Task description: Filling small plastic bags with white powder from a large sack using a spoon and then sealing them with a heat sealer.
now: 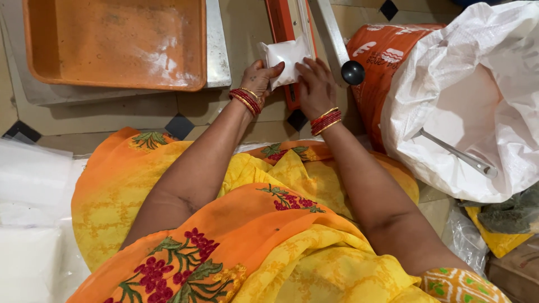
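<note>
Nearest the camera lies the lap, draped in orange and yellow cloth (236, 241) with embroidered flowers, and both forearms reach out from it over the tiled floor (140, 115). At the floor's left edge sit flat clear plastic bags (31, 224). Further out, the left hand (259, 77) pinches the left side of a small white powder-filled pouch (286, 56), thumb on top and fingers curled beneath; the right hand (315, 84) lies nearly flat, fingers spread, pressing the pouch's right side. The pouch rests across the orange heat sealer (283, 22), whose arm ends in a black knob (352, 72). It looks light, soft and slippery, its contents free to shift, so holding it by the side edges seems soundest. To the right stands an open white sack (477, 101) with a metal scoop handle (455, 152). Farthest left is an orange tray (118, 42).
</note>
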